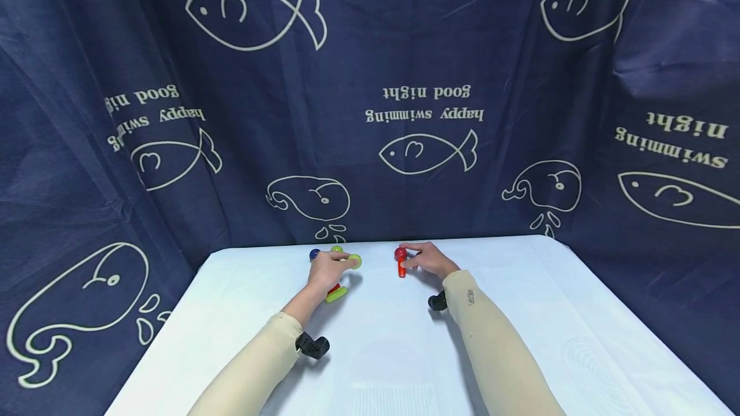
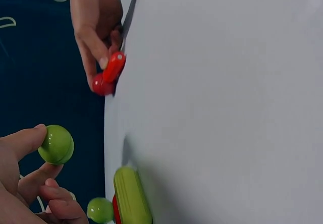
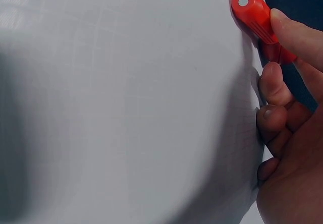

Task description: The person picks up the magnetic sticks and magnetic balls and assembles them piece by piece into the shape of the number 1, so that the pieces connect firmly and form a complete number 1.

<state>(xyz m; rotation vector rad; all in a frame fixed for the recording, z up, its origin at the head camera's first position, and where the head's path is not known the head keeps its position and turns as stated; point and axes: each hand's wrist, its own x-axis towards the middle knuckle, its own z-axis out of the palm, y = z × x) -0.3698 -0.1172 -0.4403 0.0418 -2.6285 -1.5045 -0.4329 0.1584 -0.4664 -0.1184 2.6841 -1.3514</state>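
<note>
My left hand [image 1: 326, 269] pinches a shiny green ball [image 2: 56, 145] between thumb and fingertips, raised above the white table. Below and beside that hand lie a ribbed green rod [image 2: 131, 196], a red rod [image 1: 333, 287] mostly hidden, a second green ball [image 2: 100, 210] and a blue ball [image 1: 315, 254]. Farther right, my right hand [image 1: 426, 257] grips a red rod [image 3: 253, 17] with a silver dot on its near end. A red ball [image 1: 400, 253] sits at the rod's far end, partly covered by fingers in the right wrist view.
A white cloth covers the table [image 1: 393, 339], whose far edge runs just behind both hands. Behind it hangs a dark blue curtain [image 1: 358, 82] with fish and whale drawings. Black wrist cameras [image 1: 312, 345] sit at both wrists.
</note>
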